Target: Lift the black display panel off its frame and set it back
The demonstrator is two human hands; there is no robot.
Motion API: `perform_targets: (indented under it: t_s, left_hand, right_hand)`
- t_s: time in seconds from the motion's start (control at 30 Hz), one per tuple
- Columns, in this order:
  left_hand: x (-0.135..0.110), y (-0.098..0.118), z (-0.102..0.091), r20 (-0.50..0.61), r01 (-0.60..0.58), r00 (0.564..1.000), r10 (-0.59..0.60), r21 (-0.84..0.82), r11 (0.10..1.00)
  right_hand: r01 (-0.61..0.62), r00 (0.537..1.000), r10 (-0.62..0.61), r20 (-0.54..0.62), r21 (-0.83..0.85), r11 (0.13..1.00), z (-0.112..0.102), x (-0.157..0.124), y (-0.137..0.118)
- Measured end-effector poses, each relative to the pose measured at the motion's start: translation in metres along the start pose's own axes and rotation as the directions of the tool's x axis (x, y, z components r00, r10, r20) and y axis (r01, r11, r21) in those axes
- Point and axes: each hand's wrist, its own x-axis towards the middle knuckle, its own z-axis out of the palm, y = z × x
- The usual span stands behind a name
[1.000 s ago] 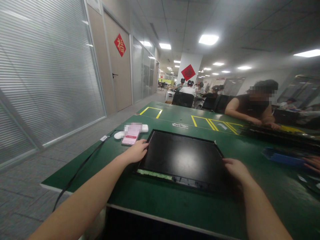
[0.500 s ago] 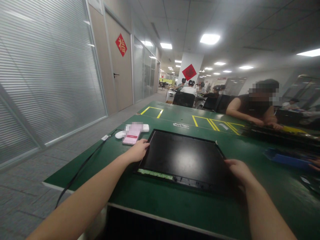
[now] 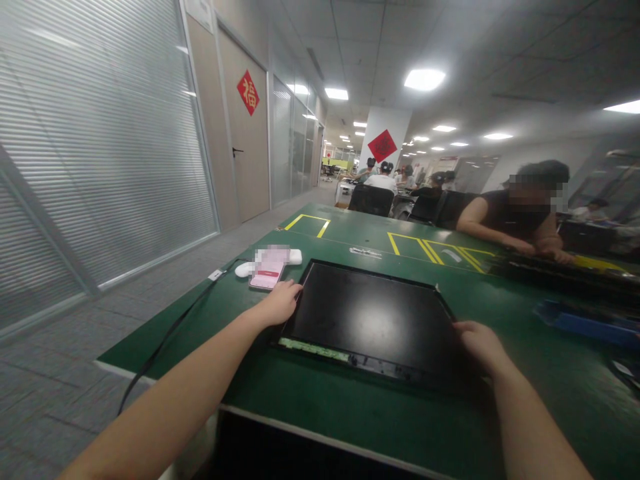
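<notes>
A black display panel (image 3: 370, 313) lies face up on the green table (image 3: 280, 400), a ceiling light mirrored in its dark screen. Along its near edge runs a green circuit strip (image 3: 313, 350). My left hand (image 3: 281, 303) is closed on the panel's left edge, thumb and fingers at the frame. On the opposite side my right hand (image 3: 481, 343) grips the right edge, its thumb on top and its other fingers partly hidden below. Just beyond my left hand are a phone (image 3: 267, 275) with a pink screen and a white rounded object (image 3: 244, 269).
A black cable (image 3: 165, 353) hangs over the table's left edge. Yellow tape outlines (image 3: 410, 237) mark the far side. A person (image 3: 525, 213) leans over a long dark part at the right, near a blue tray (image 3: 580, 320). Black chairs (image 3: 370, 200) stand behind the table.
The view has shifted slightly, so the scene sits a little further right. Both hands keep their hold on the panel, which stays in place on the table.
</notes>
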Motion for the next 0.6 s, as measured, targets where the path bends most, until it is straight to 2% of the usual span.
perform_targets:
  t_s: [0.1, 0.27, 0.37, 0.53, 0.6]
  left_hand:
    - [-0.001, 0.002, -0.003, 0.005, -0.03, 1.0, 0.03, -0.049, 0.998]
    - [-0.001, 0.005, -0.009, -0.011, 0.004, 1.0, -0.006, -0.188, 0.982]
    - [-0.002, 0.006, -0.012, -0.005, 0.008, 1.0, -0.009, -0.274, 0.962]
    - [-0.003, 0.007, -0.012, -0.03, 0.074, 0.995, -0.095, -0.423, 0.903]
    - [-0.003, 0.006, -0.011, -0.044, 0.024, 0.998, -0.048, -0.441, 0.897]
  right_hand:
    - [-0.027, 1.0, 0.028, 0.011, -0.026, 0.999, -0.002, -0.001, -0.005]
    - [-0.086, 0.995, 0.088, 0.045, -0.052, 0.995, -0.005, -0.003, -0.01]
    - [-0.077, 0.996, 0.079, 0.053, -0.038, 0.996, -0.004, -0.003, -0.009]
    - [-0.026, 1.0, 0.027, 0.009, -0.03, 0.999, -0.002, 0.0, -0.004]
    - [-0.024, 1.0, 0.024, 0.009, -0.028, 0.999, -0.002, 0.0, -0.004]
